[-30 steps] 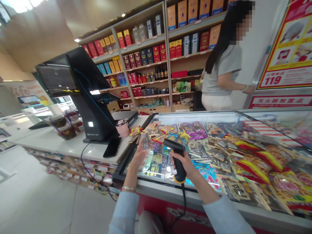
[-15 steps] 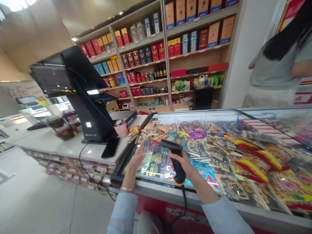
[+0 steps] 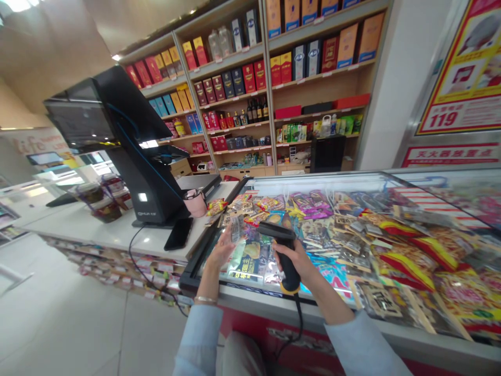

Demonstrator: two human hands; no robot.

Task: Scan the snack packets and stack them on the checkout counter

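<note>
My right hand [image 3: 298,260] is wrapped round the grip of a black barcode scanner [image 3: 290,271], its head pointing left and its cable hanging down over the counter edge. My left hand [image 3: 221,250] holds a small see-through snack packet [image 3: 236,230] by its near side, left of the scanner head and apart from it. Both hands are above a glass-topped case. Loose snack packets [image 3: 270,202] lie beyond my left hand. To the right of the scanner are red and yellow snack bags [image 3: 407,266] and flat dark packets [image 3: 381,308].
Left of the case stands a black checkout terminal [image 3: 144,172] on a white counter [image 3: 148,245], with a phone [image 3: 179,233], a pink cup [image 3: 194,203] and lidded tubs [image 3: 104,208]. Behind are shelves [image 3: 270,94] of boxes and bottles.
The person at the right has gone out of view, and a wall poster shows there. My hands keep nearly the same place, with the packet and scanner still held.
</note>
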